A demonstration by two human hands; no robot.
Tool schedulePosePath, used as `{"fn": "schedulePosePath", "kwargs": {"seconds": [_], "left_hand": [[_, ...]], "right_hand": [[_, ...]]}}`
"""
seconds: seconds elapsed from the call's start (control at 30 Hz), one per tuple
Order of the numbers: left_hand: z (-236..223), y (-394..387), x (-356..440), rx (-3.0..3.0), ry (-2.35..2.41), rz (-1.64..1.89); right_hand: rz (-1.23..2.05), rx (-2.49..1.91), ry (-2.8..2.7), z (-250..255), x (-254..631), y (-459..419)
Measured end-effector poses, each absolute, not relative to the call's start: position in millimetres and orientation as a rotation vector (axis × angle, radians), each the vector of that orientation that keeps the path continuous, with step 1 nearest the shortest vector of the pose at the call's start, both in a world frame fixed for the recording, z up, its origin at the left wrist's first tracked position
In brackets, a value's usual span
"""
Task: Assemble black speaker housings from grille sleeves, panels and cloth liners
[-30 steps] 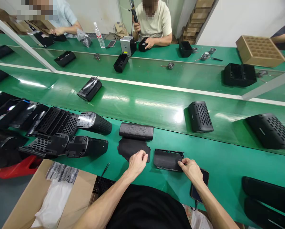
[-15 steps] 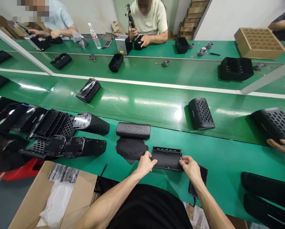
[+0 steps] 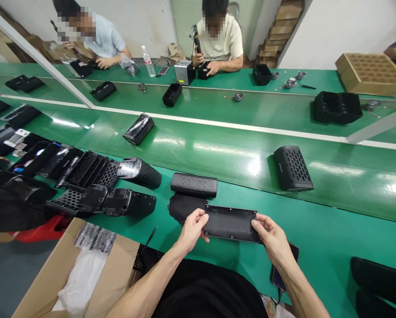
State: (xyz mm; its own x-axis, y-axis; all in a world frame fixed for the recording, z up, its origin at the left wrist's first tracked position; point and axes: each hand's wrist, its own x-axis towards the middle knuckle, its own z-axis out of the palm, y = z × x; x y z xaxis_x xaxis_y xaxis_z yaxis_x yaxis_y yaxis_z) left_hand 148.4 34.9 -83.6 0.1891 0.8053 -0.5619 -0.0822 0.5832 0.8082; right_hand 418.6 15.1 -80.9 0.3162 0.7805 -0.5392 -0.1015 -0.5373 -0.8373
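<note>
A black rectangular panel (image 3: 231, 224), its hollow side with small screw lugs facing up, is held between both hands above the green table. My left hand (image 3: 193, 227) pinches its left end, thumb on top. On the right end, the thumb and fingers of my right hand (image 3: 272, 232) are closed. Just behind the panel's left end lies dark cloth (image 3: 184, 207), partly covered by my left hand. Beyond the cloth rests a black perforated speaker grille (image 3: 194, 184). A phone (image 3: 286, 267) lies beneath my right forearm, partly hidden.
Black speaker housings and grilles (image 3: 98, 172) crowd the table's left side. An open cardboard box (image 3: 118, 260) stands at the lower left. A conveyor belt (image 3: 211, 150) carries a speaker (image 3: 293, 168). Long black parts (image 3: 380, 278) lie at the right. Two people work across the line.
Both hands have lifted the panel and tilted its hollow face more toward me; the ridged far edge no longer shows. The view has shifted, and another person's hand at the right is out of view.
</note>
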Motion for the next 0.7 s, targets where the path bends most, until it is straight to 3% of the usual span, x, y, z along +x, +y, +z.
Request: {"fn": "schedulePosePath", "kwargs": {"seconds": [0.27, 0.7], "left_hand": [[-56, 34, 124, 0.606, 1.143, 0.912], [-43, 25, 101, 0.558, 1.097, 1.003]], "right_hand": [[1.490, -1.600, -0.620, -52, 400, 31], [1.454, -1.608, -0.600, -39, 378, 31]]}}
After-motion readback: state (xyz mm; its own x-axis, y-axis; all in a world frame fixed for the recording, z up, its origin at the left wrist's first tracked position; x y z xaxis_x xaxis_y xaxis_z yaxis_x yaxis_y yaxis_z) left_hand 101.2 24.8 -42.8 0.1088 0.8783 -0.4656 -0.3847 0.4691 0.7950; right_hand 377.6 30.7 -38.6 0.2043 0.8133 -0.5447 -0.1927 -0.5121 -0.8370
